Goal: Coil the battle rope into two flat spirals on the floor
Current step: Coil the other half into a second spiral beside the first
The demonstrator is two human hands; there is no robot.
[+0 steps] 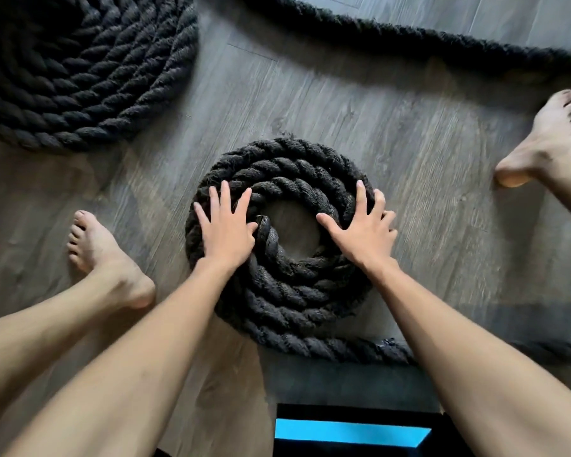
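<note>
Bare floor btwn spirals, loose rope blocks far side

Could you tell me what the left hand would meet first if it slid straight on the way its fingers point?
The left hand would probably cross the small coil's outer turns, then bare floor.

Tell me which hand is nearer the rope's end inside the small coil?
The left hand: its thumb touches the rope end on the inner ring. The right hand presses the small coil across the open centre from it.
</note>
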